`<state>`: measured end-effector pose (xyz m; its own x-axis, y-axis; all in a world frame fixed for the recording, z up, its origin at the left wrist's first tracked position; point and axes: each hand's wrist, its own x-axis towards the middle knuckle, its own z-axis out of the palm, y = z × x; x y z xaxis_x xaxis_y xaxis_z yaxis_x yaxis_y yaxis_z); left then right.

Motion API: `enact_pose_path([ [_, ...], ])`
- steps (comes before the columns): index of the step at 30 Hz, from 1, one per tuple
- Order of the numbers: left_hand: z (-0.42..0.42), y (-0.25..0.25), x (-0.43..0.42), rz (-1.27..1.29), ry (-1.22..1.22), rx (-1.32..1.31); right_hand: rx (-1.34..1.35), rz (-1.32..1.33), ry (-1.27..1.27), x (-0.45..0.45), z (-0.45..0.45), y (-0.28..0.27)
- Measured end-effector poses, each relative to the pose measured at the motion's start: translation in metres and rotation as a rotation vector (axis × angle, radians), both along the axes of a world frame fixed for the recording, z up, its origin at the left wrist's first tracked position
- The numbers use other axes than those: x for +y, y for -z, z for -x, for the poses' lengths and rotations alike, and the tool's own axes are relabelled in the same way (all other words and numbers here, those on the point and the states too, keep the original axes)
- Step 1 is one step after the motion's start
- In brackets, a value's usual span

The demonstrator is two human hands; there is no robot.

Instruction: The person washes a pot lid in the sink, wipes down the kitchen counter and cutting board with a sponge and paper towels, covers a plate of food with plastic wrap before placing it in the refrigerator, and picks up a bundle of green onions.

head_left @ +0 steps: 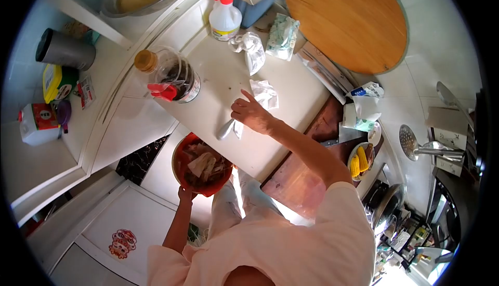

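My left hand [187,194] grips the rim of a red basin [178,169], held beside the counter's front edge. Crumpled pale paper and brown scraps [205,165] fill the basin. My right hand [252,113] is over the white countertop [213,91], index finger stretched out and the other fingers partly bent. I see nothing held in it. Crumpled white plastic or tissue [266,94] lies just beyond this hand, and another white piece [232,129] shows on its near side. Small dark crumbs dot the counter near my fingertips.
A large bottle of dark liquid [179,78] stands at the counter's left. Behind are a red-capped white jug [225,18], a knotted white bag [251,49] and a tissue pack [283,36]. A round wooden board [345,18] leans at the back. Corn [358,162] lies on a plate, right.
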<state>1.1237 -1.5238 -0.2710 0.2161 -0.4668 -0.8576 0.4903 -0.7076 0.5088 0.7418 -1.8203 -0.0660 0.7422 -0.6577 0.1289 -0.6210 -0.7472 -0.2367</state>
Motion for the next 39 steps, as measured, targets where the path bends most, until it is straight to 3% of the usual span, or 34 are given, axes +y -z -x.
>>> enact_pose_path([
  [2, -0.003, -0.001, 0.001, -0.008, 0.018, -0.037, -0.141, 0.02, 0.163, 0.002, 0.023, 0.001],
  [3, -0.004, 0.0, 0.001, -0.032, 0.042, -0.049, -0.334, 0.0, 0.272, 0.001, 0.048, -0.006],
  [4, -0.006, 0.0, 0.001, -0.056, 0.064, -0.063, -0.363, 0.254, 0.397, -0.003, 0.073, 0.01],
  [7, -0.007, -0.011, -0.004, -0.067, 0.077, -0.057, -0.377, 0.088, 0.802, -0.002, 0.15, 0.001],
  [9, -0.004, -0.012, -0.006, -0.048, 0.065, -0.037, -0.202, 0.075, 0.939, 0.004, 0.198, 0.018],
  [13, -0.008, 0.0, -0.005, -0.04, 0.076, -0.047, -0.111, 0.305, 0.929, 0.011, 0.189, 0.014],
  [16, -0.011, 0.001, -0.007, -0.059, 0.087, -0.05, -0.469, -0.038, 0.757, 0.02, 0.112, 0.016],
  [17, -0.009, 0.001, -0.009, -0.062, 0.082, -0.047, -0.371, -0.096, 0.682, 0.021, 0.088, 0.01],
  [19, -0.001, -0.009, -0.013, -0.042, 0.047, -0.044, -0.429, -0.137, 0.623, 0.02, 0.053, 0.025],
  [21, -0.001, -0.013, -0.017, -0.074, 0.048, -0.044, -0.582, -0.39, 0.769, 0.027, 0.031, 0.06],
  [23, 0.001, -0.017, -0.021, -0.113, 0.092, -0.127, -1.504, -1.243, 1.163, 0.036, -0.006, 0.075],
  [25, 0.006, -0.028, -0.026, -0.146, 0.131, -0.15, -1.017, -0.923, 0.952, 0.071, -0.048, 0.049],
  [27, 0.004, -0.027, -0.025, -0.107, 0.129, -0.13, -1.566, -1.38, 0.819, 0.102, -0.086, 0.051],
  [29, -0.002, -0.02, -0.019, -0.059, 0.124, -0.089, -0.711, -0.387, 0.365, 0.128, -0.111, 0.081],
  [31, -0.004, -0.025, -0.017, -0.07, 0.162, -0.113, -0.74, -0.439, 0.239, 0.129, -0.124, 0.045],
  [32, -0.008, -0.024, -0.014, -0.078, 0.173, -0.135, -0.627, -0.292, 0.065, 0.123, -0.111, 0.025],
  [33, -0.011, -0.023, -0.011, -0.086, 0.182, -0.155, -0.757, -0.794, 0.388, 0.141, -0.113, 0.054],
  [36, -0.009, -0.036, -0.01, -0.111, 0.147, -0.14, -1.196, -0.722, 0.725, 0.116, -0.008, 0.051],
  [38, 0.0, -0.059, -0.018, -0.126, 0.146, -0.127, -1.853, -0.613, 0.765, 0.094, 0.091, 0.092],
  [39, 0.001, -0.064, -0.019, -0.127, 0.146, -0.124, -1.624, -0.497, 0.892, 0.093, 0.124, 0.096],
])
